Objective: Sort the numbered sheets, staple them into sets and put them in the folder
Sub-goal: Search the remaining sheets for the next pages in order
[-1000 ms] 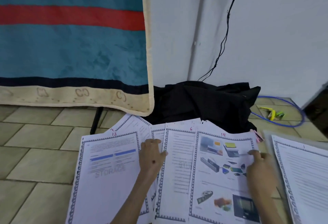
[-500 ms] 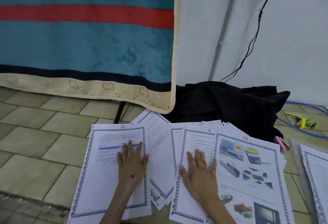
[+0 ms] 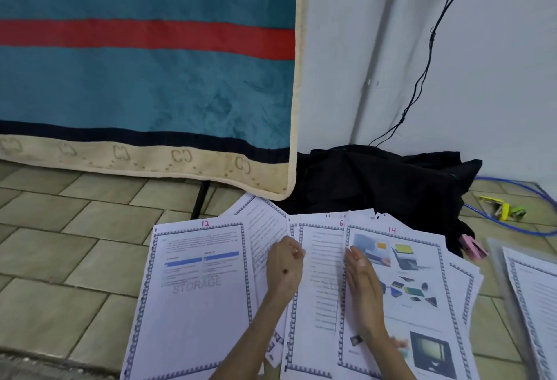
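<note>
Several numbered sheets lie fanned out on the tiled floor: sheet 12 [image 3: 196, 304] with a "STORAGE" watermark on the left, sheet 6 [image 3: 322, 262] in the middle, and picture sheet 14 [image 3: 413, 283] on the right. My left hand [image 3: 284, 268] rests between sheets 12 and 6 with its fingers curled in; I cannot see any paper pinched in it. My right hand [image 3: 361, 289] stands edge-on, fingers straight, at the left edge of sheet 14. A clear folder [image 3: 497, 256] lies at the right edge with a sheet [image 3: 536, 298] on it. A pink stapler [image 3: 474, 248] sits beside it.
A black cloth heap [image 3: 376, 184] lies just behind the sheets, against the white wall. A teal and red blanket [image 3: 144, 84] hangs at the left. A blue cable [image 3: 512, 224] and a yellow-green object [image 3: 500, 208] lie at the far right.
Both hands lay flat on the sheets before. Now my left hand has curled and shifted right off sheet 12, and my right hand has turned on edge at sheet 14's left side.
</note>
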`<state>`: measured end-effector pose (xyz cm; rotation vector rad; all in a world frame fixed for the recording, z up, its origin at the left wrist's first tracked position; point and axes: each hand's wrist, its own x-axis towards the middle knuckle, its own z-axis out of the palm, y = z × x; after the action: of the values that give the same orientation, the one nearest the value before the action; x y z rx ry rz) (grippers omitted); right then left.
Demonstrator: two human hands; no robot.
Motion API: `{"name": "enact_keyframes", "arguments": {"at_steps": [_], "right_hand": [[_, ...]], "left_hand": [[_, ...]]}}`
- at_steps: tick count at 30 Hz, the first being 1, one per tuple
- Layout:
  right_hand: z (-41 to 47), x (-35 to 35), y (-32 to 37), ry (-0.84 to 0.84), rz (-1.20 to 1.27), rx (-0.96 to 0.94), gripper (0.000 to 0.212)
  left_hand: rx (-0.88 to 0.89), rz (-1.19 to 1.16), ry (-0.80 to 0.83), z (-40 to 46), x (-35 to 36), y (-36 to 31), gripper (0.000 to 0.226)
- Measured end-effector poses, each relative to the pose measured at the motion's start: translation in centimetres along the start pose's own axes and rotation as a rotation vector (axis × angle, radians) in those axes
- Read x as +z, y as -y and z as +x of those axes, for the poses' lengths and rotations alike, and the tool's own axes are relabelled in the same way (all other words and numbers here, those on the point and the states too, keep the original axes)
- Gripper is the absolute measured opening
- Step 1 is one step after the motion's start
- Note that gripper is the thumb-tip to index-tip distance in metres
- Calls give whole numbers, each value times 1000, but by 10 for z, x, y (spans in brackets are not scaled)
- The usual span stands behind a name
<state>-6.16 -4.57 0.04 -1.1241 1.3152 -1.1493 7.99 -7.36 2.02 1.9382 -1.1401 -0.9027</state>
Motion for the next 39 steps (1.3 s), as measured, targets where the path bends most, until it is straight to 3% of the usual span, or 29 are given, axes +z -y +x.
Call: {"name": "enact_keyframes", "arguments": {"at_steps": [3,6,9,12,16,22,26,29,34,39], "right_hand": [[-1,-1,4,-16,-97,-74,48],[2,-7,1,22,-515,-221,61],[15,-23,-11,42,-1076,-219,100],[17,-34,-17,41,-1256,-109,96],[19,-49,-21,-2,-1245,-39,96],[20,-59,-14,-5,-1263,1,64],[27,-50,5,-26,-1300,21,54],[41,-30,20,-22,-1326,1,48],[66,40,44,253,-760,-163,36],[95,102,59,399,-754,-160,40]], "left_hand": [[1,136,48,3,4,-2,51],[-73,202,117,2,12,-8,66],[-73,221,105,4,9,-11,40],[12,173,83,8,3,-9,15],[-18,137,24,13,-19,-24,25],[51,43,-323,27,-125,-45,26],[-16,128,-378,19,-190,-1,28],[-65,184,-363,7,-194,61,25],[-72,131,-488,-12,-162,120,32],[10,-30,-524,-20,-163,113,44]]}}
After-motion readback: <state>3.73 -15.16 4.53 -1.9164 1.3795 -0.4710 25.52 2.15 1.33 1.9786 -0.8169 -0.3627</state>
